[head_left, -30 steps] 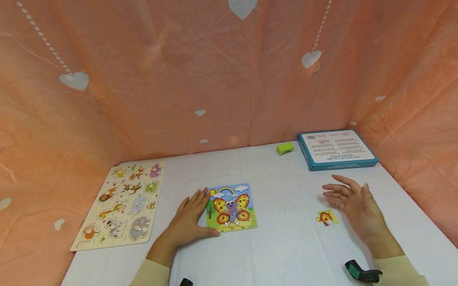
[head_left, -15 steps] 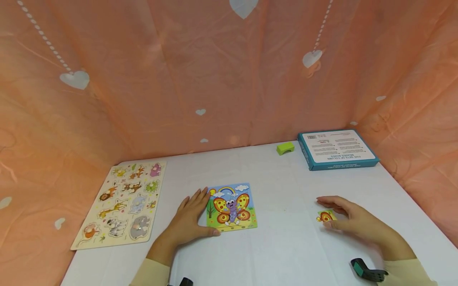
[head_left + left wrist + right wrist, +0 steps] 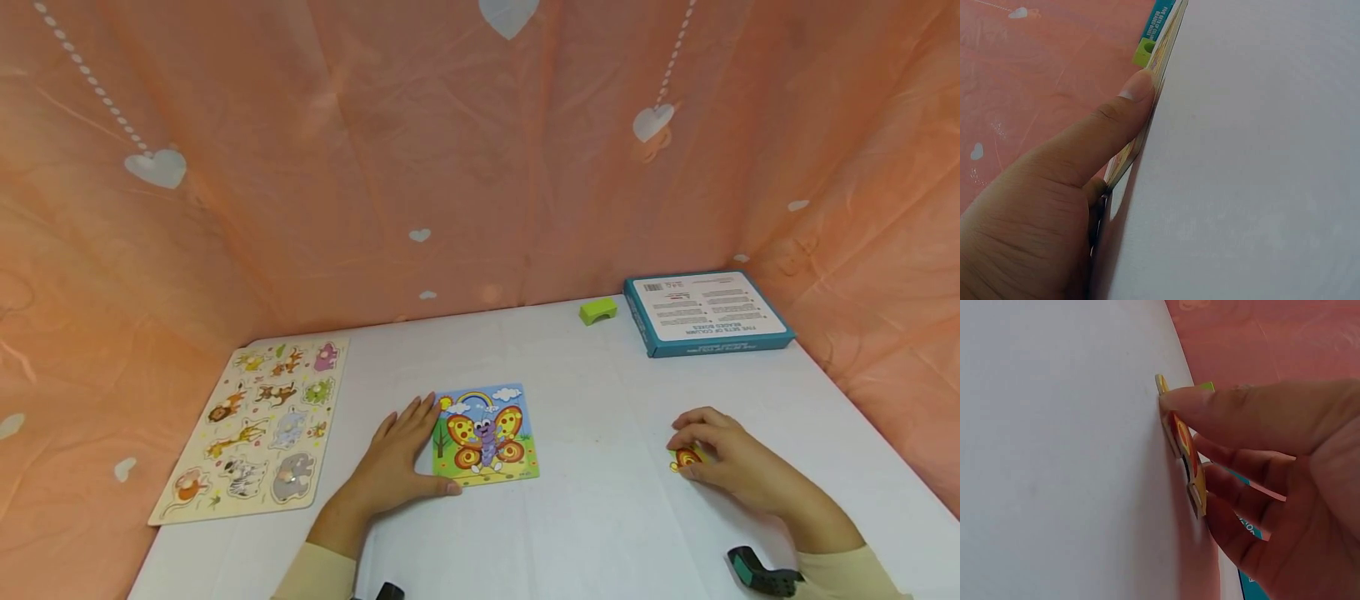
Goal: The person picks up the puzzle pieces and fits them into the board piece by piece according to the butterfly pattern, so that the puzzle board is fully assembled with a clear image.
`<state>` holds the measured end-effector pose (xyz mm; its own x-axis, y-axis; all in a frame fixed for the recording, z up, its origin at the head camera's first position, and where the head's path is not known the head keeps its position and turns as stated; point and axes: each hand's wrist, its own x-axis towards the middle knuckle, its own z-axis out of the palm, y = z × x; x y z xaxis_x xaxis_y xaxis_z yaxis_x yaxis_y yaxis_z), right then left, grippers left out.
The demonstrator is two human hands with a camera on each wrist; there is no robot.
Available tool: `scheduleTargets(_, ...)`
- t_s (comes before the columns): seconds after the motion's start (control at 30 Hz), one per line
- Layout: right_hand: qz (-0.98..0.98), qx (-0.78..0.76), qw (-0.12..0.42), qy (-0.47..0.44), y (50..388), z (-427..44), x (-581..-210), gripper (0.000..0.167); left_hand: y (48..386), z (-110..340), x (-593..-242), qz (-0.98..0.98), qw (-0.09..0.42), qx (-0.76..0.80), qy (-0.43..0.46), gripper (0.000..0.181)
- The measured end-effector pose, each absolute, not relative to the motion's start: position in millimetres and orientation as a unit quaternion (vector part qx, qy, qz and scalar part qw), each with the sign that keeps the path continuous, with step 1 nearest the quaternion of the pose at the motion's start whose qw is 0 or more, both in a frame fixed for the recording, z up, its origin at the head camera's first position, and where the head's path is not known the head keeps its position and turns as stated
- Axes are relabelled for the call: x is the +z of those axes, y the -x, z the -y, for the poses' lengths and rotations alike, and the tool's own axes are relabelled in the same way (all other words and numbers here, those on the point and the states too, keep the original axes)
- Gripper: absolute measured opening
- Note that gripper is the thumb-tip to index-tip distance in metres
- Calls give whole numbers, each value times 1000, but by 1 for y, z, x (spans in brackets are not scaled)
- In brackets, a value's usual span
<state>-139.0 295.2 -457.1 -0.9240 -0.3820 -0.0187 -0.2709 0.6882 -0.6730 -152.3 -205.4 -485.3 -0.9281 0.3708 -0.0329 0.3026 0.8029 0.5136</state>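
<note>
A butterfly jigsaw puzzle (image 3: 491, 442) lies flat near the middle of the white table. Along its left side rests my left hand (image 3: 401, 467), fingers extended, with the thumb at the lower left corner; the left wrist view shows that thumb (image 3: 1138, 87) against the board's edge. To the right, my right hand (image 3: 742, 467) pinches a small puzzle piece (image 3: 686, 458) with a red-and-yellow swirl. Seen from the right wrist, the piece (image 3: 1186, 447) is between thumb and fingers, tilted close to the tabletop. My hand covers part of it.
A wooden animal peg board (image 3: 255, 433) lies at the left. At the back are a green arch block (image 3: 597, 312) and a teal-edged box (image 3: 708, 312). Orange cloth (image 3: 450, 167) with hearts hangs behind and at both sides.
My right hand has turned over from palm-up beside the puzzle piece, come down over it and pinched it. The left hand and the butterfly puzzle have stayed put.
</note>
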Motion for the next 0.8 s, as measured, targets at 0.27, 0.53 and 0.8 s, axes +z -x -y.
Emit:
scheduleTargets(0.27, -918, -346, 97, 165, 138, -296, -455, 24, 152, 206, -486, -946, 65, 262, -179, 131)
scheduleTargets(0.53, -911, -378, 81, 142, 137, -284, -455, 7, 152, 206, -486, -947, 69, 261, -175, 133)
scheduleTargets(0.8, -868, -480, 23, 124, 135, -265, -456, 23, 152, 206, -485, -946, 69, 265, -175, 132)
